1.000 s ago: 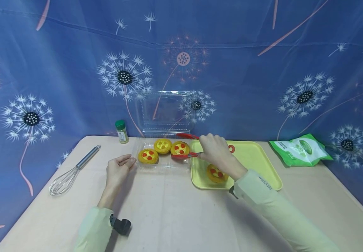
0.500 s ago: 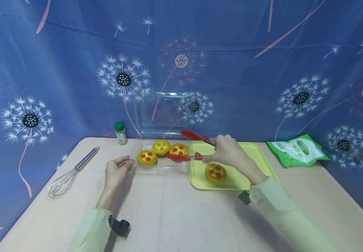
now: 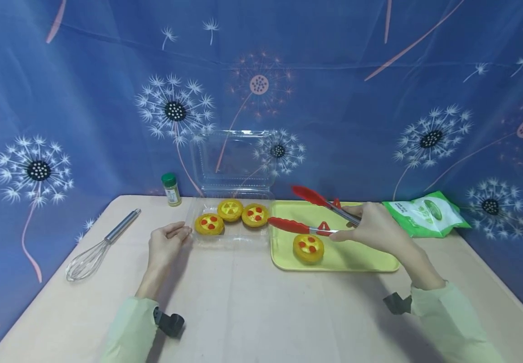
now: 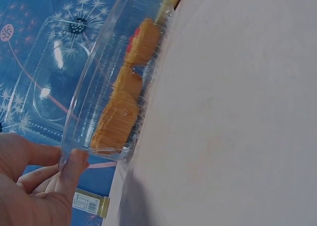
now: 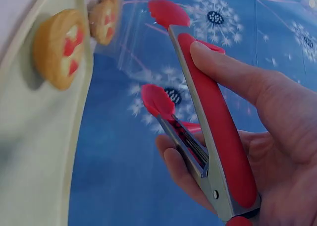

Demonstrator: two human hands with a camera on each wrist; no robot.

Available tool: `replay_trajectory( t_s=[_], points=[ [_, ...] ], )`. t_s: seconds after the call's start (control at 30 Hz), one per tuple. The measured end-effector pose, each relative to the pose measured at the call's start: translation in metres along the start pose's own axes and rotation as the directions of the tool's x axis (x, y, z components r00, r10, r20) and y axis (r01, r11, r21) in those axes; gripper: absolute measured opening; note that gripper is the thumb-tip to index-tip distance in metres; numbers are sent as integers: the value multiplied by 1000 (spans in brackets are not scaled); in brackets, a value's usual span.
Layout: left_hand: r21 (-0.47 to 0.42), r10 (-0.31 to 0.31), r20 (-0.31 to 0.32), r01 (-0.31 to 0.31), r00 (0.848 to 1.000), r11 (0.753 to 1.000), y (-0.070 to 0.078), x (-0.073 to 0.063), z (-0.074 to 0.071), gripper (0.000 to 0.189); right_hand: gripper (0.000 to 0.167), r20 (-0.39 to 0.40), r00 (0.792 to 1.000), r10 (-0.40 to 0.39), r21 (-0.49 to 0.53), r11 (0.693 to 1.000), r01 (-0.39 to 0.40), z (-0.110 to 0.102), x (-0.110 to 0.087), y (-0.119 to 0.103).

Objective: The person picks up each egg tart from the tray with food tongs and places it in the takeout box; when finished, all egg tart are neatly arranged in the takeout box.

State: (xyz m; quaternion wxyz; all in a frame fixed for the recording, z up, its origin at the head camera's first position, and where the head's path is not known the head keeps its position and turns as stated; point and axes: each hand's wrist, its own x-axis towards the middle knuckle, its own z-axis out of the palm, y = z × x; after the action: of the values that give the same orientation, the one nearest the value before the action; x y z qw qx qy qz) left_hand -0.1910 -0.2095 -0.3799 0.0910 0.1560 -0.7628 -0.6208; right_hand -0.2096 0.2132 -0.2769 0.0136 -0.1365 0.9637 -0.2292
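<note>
My right hand (image 3: 375,227) grips red-tipped metal tongs (image 5: 213,122) above the yellow tray (image 3: 356,259); the tongs' arms are spread with nothing between them. One egg tart (image 3: 308,248) with red dots lies on the tray below the tongs. My left hand (image 3: 165,244) pinches the left rim of a clear plastic clamshell box (image 4: 94,62), thumb and fingers on its edge. Inside the box sit three tarts: a red-dotted tart (image 3: 209,224) at the left, a plain yellow tart (image 3: 230,210) behind, and another red-dotted tart (image 3: 255,216) at the right. The box's lid (image 3: 232,159) stands raised.
A wire whisk (image 3: 100,247) lies at the left of the table. Behind my left hand stands a green-capped seasoning jar (image 3: 171,189). A green and white bag (image 3: 427,214) lies at the back right, beyond the tray. A blue dandelion-print cloth (image 3: 334,101) hangs behind the table.
My right hand has drawn the tongs away from the right tart in the box, moving right over the tray, and the tongs have spread wider. My left hand has stayed at the box.
</note>
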Motion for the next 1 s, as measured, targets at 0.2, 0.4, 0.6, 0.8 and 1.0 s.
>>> replay_trajectory(
  t_s=[0.2, 0.4, 0.6, 0.8, 1.0],
  points=[
    [12, 8, 9, -8, 1000, 1000, 2, 1, 1, 38, 92, 24, 999, 41, 20, 999, -42, -2, -20, 27],
    [23, 9, 4, -9, 1000, 1000, 1, 1, 0, 37, 90, 88, 993, 82, 46, 995, -86, 4, -35, 42],
    [21, 7, -2, -7, 1000, 1000, 0, 1, 0, 37, 82, 112, 991, 70, 66, 995, -77, 15, -41, 46],
    [25, 12, 1, -12, 1000, 1000, 0, 0, -1, 38, 77, 105, 992, 68, 41, 997, -73, 24, -43, 46],
    [8, 5, 13, -5, 1000, 1000, 1, -1, 0, 38, 68, 103, 992, 74, 52, 995, -80, 28, -44, 46]
  ],
)
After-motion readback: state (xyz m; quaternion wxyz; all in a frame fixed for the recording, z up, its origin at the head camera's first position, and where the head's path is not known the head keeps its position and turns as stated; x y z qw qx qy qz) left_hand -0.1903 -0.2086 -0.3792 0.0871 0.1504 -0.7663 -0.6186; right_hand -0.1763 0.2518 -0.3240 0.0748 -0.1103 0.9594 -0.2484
